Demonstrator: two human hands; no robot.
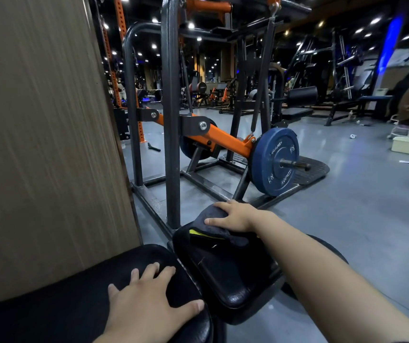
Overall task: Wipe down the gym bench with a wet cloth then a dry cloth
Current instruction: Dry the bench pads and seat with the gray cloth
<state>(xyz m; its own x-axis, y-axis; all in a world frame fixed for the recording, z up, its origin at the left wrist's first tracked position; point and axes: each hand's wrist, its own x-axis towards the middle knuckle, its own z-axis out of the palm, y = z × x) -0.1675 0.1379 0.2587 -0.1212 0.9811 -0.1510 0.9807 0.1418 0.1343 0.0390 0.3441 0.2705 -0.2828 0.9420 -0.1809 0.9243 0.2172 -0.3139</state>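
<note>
A: Cloth (219, 227) position?
B: Far end of the bench (225, 273) seat, under the right hand (235, 216). Its grip is flat, fingers spread, pressing rather than clutching, likely for a broad wipe.
A: Left hand (146, 293)?
B: Grip open and empty, palm down on the nearer pad (62, 305), probably bracing the lean.

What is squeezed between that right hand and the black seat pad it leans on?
A dark grey cloth with a yellow edge lies between the right hand and the seat pad, as the head view shows.
</note>
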